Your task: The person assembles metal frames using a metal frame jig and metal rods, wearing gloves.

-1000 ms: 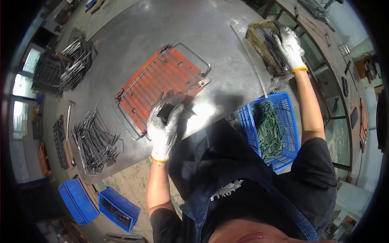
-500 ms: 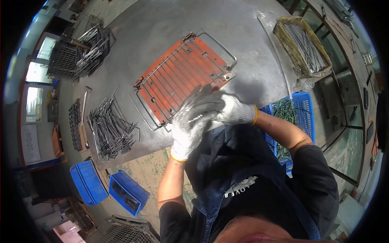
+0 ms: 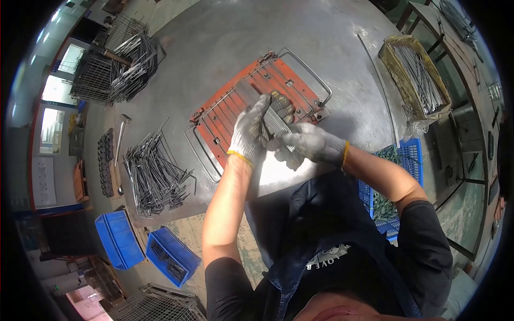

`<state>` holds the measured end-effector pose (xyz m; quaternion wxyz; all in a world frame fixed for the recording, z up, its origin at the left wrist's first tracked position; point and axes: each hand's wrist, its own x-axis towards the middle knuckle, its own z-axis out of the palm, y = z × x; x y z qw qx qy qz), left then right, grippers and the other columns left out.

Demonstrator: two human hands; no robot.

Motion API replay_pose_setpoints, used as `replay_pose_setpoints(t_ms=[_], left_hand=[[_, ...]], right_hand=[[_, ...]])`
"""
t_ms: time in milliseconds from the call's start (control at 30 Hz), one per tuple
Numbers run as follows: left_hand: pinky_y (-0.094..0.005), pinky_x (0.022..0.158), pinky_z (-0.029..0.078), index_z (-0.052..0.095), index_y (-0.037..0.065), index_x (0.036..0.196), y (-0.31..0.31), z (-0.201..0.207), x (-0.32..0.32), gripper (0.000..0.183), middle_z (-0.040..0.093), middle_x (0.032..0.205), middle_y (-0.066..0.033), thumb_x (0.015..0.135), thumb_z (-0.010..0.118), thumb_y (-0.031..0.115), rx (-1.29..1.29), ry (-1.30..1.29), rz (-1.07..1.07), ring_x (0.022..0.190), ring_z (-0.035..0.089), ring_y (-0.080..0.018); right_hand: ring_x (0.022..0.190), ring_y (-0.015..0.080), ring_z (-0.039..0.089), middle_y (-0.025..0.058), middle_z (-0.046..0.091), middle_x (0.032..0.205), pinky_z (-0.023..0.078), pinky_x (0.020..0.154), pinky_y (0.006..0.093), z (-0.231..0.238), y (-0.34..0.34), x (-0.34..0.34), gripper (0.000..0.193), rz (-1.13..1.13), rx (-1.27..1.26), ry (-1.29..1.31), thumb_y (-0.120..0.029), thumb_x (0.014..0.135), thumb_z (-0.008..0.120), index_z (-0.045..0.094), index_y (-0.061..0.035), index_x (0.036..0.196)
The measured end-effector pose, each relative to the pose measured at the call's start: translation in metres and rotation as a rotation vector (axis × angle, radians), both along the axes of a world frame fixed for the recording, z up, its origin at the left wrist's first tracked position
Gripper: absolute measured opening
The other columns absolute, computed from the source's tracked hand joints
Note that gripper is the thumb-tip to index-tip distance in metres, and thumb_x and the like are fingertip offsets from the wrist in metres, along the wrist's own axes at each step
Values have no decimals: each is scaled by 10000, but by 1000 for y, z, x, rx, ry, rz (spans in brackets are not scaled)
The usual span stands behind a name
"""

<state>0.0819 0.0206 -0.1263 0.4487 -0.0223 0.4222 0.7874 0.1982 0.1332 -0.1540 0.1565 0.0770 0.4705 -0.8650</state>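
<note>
Rod bundle (image 3: 277,122) over orange plate (image 3: 282,69)

The flat grey metal counter (image 3: 214,48) shines bright white near its front edge; dark corners look bendy.

smooth grey metal desk (image 3: 326,32) with a soft sheen; matt red plate (image 3: 227,109); knitted cloth gloves (image 3: 247,128); shiny metal rods (image 3: 277,122); blue plastic bin (image 3: 119,239).

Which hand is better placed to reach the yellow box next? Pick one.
Probably the right hand: it is nearer the yellow box than the left hand. Both are at the rod bundle, though.
</note>
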Motion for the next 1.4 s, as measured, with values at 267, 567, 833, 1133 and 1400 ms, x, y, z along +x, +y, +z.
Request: replay_pose_setpoints(t_ms=[267,567,833,1133,1400], left_hand=[[-326,826,556,574,-40,1151,25,-19,-36,284,653,1050,-168,948,522,152,-96,0,-133,927,662,-246],[-329,745,531,600,-57,1096,32,3,-51,456,690,900,-129,874,648,339,-633,575,-285,805,676,-237],[-463,1083,289,561,80,1198,37,-36,-57,403,437,1366,-135,910,499,355,-815,1925,-193,1297,337,-368],[-459,1089,300,514,59,1259,57,-63,-33,492,472,1328,-180,895,525,391,-1068,2068,51,1277,387,-369],[-462,1102,279,507,77,1253,43,-49,-35,484,472,1310,-161,894,523,401,-873,2109,-72,1272,382,-351]], right_hand=[[1052,129,598,50,614,1151,489,904,259,-39,41,-41,239,60,-348,86,-119,967,458,580,-66,1166],[994,147,633,46,640,1133,510,851,288,-53,51,-58,251,50,1500,1053,-208,946,514,612,-66,1128],[904,252,643,108,670,857,509,758,360,-6,49,-44,340,75,706,108,-337,970,444,649,-77,1046],[608,202,653,129,644,1014,516,602,308,65,82,-15,224,-60,1820,416,-236,933,538,619,-93,1085],[818,375,657,187,620,1048,536,714,446,-23,177,72,467,-402,2297,-154,-407,904,542,490,-96,1248]])
